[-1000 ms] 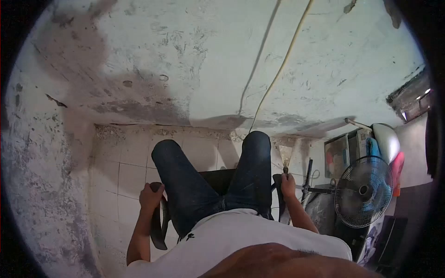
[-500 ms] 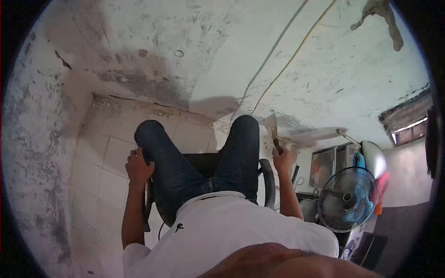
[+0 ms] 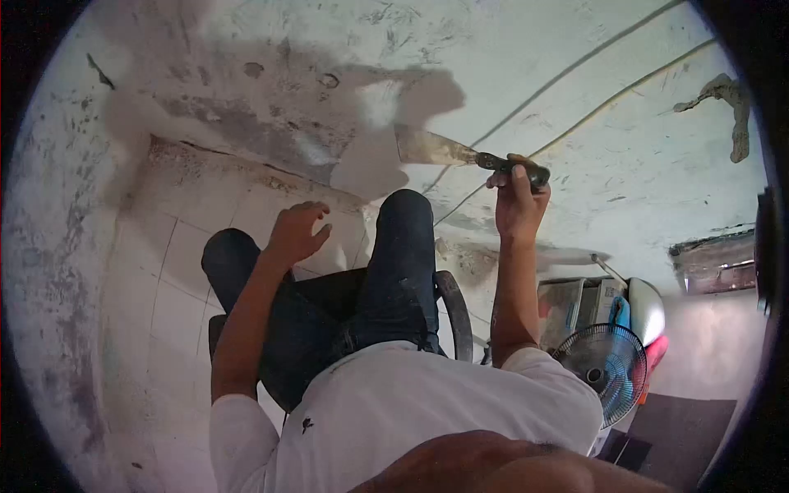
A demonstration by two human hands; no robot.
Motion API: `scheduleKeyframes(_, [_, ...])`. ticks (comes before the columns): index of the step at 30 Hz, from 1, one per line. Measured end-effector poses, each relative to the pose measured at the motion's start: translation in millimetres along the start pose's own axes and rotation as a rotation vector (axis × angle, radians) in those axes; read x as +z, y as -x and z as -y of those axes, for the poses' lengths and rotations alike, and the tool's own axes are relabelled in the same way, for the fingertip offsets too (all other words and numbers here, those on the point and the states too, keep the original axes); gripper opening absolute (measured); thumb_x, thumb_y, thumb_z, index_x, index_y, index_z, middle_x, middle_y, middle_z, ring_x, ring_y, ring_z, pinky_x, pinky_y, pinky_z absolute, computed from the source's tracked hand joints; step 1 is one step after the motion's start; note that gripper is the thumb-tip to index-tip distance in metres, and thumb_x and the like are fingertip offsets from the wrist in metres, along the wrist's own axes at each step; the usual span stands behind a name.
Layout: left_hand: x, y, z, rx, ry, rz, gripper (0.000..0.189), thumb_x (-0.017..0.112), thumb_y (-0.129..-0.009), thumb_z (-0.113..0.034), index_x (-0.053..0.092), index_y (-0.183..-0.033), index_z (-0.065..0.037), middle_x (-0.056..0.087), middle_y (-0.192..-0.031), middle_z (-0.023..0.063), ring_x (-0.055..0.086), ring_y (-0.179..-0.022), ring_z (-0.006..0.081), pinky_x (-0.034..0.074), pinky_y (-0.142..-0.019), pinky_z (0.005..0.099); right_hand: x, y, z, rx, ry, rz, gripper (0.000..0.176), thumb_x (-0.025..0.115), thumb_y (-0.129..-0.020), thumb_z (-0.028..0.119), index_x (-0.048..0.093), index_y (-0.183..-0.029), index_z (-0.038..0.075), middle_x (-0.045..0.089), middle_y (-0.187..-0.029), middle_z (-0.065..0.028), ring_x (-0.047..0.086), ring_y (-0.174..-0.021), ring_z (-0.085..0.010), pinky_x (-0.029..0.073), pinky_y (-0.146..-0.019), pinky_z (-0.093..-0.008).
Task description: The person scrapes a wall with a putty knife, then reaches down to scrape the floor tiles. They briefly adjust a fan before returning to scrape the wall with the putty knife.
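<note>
My right hand (image 3: 521, 201) is raised in front of the stained wall, its fingers wrapped round the dark handle of a putty knife (image 3: 437, 148). The wide metal blade points left and carries brownish smears. My left hand (image 3: 297, 234) hovers over the gap between my knees, holding nothing, with the thumb apart from loosely bent fingers. Behind the blade, the wall (image 3: 345, 41) has grey patches and peeling marks, and shadows fall across it.
I sit on a chair with a black armrest (image 3: 454, 308). Pale floor tiles (image 3: 181, 263) lie to the left. A standing fan (image 3: 604, 374) is on the right beside stacked items. A yellowish cable (image 3: 629, 88) runs along the wall, near a grey-brown patch (image 3: 731, 111).
My right hand has lifted the putty knife from beside the chair up before the wall, blade swung left. My left hand has moved from my left thigh up and right, between the knees.
</note>
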State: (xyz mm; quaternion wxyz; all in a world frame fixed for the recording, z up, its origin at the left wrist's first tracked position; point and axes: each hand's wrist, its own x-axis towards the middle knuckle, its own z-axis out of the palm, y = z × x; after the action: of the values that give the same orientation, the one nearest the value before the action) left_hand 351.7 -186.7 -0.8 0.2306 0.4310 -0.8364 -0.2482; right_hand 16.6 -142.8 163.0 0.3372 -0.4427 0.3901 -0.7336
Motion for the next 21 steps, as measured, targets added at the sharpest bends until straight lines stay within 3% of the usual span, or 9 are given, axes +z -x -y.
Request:
scheduleKeyframes(2, [27.3,-28.5,16.2,-0.001,0.046,0.079,0.032,0.066,-0.081,-0.017,0.059,-0.109,-0.005,0.065,-0.095,0.0128,0.063,-0.088,0.0302,0.05,-0.077,0.0397,15.0,-7.8,-0.4,-0.025,-0.055,-0.065,0.02,0.062,-0.087,0.006,0.06,-0.1,-0.009,0.063,-0.077,-0.0123,0.061,-0.067,-0.0201,0.051,-0.061,-0.0325])
scheduleKeyframes(4, [60.6,-49.7,33.3,0.081,0.067,0.013,0.03,0.065,-0.082,-0.019,0.059,-0.108,-0.004,0.064,-0.096,0.0139,0.063,-0.087,0.0296,0.05,-0.078,0.0394,14.3,-9.2,-3.8,-0.17,0.166,-0.005,0.023,0.064,-0.089,0.014,0.059,-0.099,-0.006,0.064,-0.086,-0.0128,0.062,-0.071,-0.0201,0.051,-0.063,-0.0329])
scheduleKeyframes(6, [112.4,-50.3,62.0,0.066,0.165,-0.121,0.026,0.065,-0.081,-0.018,0.061,-0.103,-0.005,0.064,-0.094,0.0139,0.063,-0.087,0.0309,0.05,-0.076,0.0403,11.0,1.3,-5.0,-0.028,0.533,0.037,0.019,0.063,-0.088,0.009,0.06,-0.101,-0.004,0.064,-0.089,-0.0098,0.062,-0.074,-0.0174,0.051,-0.065,-0.0307])
scheduleKeyframes(7, [136.2,-47.0,80.9,-0.036,0.181,-0.041,0.025,0.064,-0.082,-0.018,0.062,-0.103,-0.005,0.064,-0.097,0.014,0.062,-0.09,0.0309,0.049,-0.078,0.0399,6.2,7.0,-13.2,0.035,0.518,0.103,0.015,0.064,-0.086,0.006,0.063,-0.099,-0.003,0.065,-0.087,-0.009,0.062,-0.076,-0.0161,0.051,-0.067,-0.0285])
scheduleKeyframes(8, [155.2,-49.3,88.1,-0.129,0.181,0.056,0.023,0.063,-0.082,-0.017,0.062,-0.103,-0.005,0.064,-0.099,0.014,0.061,-0.092,0.0308,0.049,-0.08,0.0396,16.7,13.6,-2.3,-0.03,0.774,0.153,0.014,0.067,-0.084,0.008,0.066,-0.095,0.0,0.066,-0.086,-0.0097,0.063,-0.077,-0.0166,0.05,-0.067,-0.0289])
scheduleKeyframes(11, [137.3,-80.8,32.8,0.169,0.053,0.017,0.026,0.062,-0.084,-0.02,0.061,-0.105,-0.005,0.062,-0.102,0.0146,0.058,-0.098,0.0335,0.045,-0.086,0.044,-9.4,34.1,-17.0,-0.147,1.033,0.471,0.027,0.073,-0.073,0.01,0.068,-0.099,0.006,0.064,-0.087,-0.013,0.062,-0.077,-0.0318,0.05,-0.066,-0.0383])
scheduleKeyframes(13, [130.1,-95.5,2.5,0.401,0.217,-0.354,0.033,0.06,-0.085,-0.026,0.058,-0.11,-0.003,0.058,-0.112,0.0159,0.052,-0.108,0.034,0.039,-0.094,0.0492,-24.8,61.7,-26.3,-0.173,1.094,0.428,0.026,0.072,-0.072,0.012,0.067,-0.097,0.006,0.063,-0.084,-0.0119,0.062,-0.077,-0.0333,0.049,-0.065,-0.0412])
scheduleKeyframes(16, [96.1,-80.9,-91.1,0.691,0.268,-0.177,0.043,0.059,-0.085,-0.03,0.054,-0.116,-0.001,0.052,-0.121,0.0168,0.046,-0.116,0.0355,0.034,-0.098,0.052,-31.2,95.8,-36.7,-0.04,1.314,0.54,0.022,0.07,-0.073,0.016,0.065,-0.09,0.005,0.062,-0.083,-0.0116,0.061,-0.077,-0.0345,0.048,-0.064,-0.0433])
scheduleKeyframes(21, [129.0,-56.7,-137.1,0.701,0.388,-0.018,0.045,0.059,-0.084,-0.027,0.053,-0.119,-0.001,0.047,-0.127,0.0161,0.038,-0.124,0.0368,0.029,-0.101,0.0524,-47.7,132.0,-26.3,0.01,1.188,0.437,0.022,0.07,-0.074,0.019,0.061,-0.088,0.004,0.062,-0.084,-0.0123,0.062,-0.076,-0.0342,0.048,-0.064,-0.044])
